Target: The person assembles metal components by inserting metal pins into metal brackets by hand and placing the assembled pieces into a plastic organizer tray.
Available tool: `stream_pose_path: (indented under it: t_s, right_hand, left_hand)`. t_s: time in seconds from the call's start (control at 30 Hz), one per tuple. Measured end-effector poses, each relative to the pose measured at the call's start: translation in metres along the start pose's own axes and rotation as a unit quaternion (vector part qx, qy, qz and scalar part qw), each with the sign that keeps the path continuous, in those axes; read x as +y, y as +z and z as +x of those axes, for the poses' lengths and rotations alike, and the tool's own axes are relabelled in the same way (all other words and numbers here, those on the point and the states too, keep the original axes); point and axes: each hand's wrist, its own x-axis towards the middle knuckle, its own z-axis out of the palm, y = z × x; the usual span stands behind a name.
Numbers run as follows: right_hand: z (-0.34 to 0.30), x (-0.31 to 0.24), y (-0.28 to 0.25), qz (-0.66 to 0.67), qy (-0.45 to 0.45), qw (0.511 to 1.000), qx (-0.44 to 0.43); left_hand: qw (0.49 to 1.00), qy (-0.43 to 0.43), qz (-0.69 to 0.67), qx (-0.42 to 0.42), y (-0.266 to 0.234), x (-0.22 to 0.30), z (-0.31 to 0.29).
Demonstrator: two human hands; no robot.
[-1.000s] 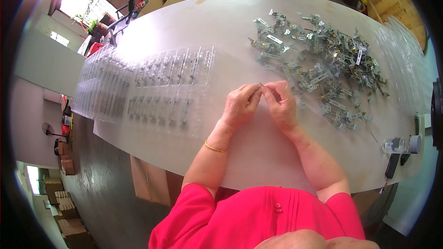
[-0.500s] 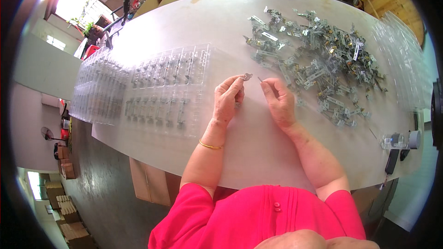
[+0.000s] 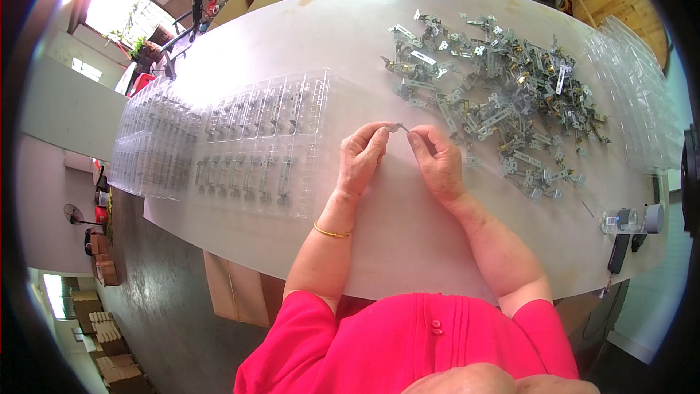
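1. Your left grip (image 3: 359, 157) is nearly closed: thumb and finger pinch a small grey metal part (image 3: 397, 128). The part is little, so a fingertip pinch seems to suit it better than a whole fist.
2. Your right grip (image 3: 440, 164) has thumb and finger close together too, at the other end of that part. I cannot tell if it has hold of a thin piece of its own.
3. The part sits between your two grips, up over the worktop (image 3: 408, 248), likely so both can get at it and you can see it.
4. Right of your right grip, and farther from you, lies a messy heap of metal brackets (image 3: 510, 95). It looks placed for an easy reach.
5. Left of your left grip is a clear plastic tray (image 3: 318, 106) with metal pieces (image 3: 283, 179) in neat rows, perhaps so they don't tangle.
6. Farther left from that grip is a stack of clear trays (image 3: 127, 146), probably piled up to save room.
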Motion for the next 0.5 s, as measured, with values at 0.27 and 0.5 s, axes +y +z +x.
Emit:
stream_pose_path:
  t_s: [0.27,0.5]
  right_hand:
    - [0.001,0.006,-0.001,-0.045,-0.046,0.998,0.001]
    - [-0.001,0.008,0.002,0.108,0.103,0.988,-0.036]
  left_hand:
    - [0.964,0.177,0.198,0.006,0.007,0.001,-0.001]
    - [0.948,0.202,0.245,0.003,0.010,0.000,-0.003]
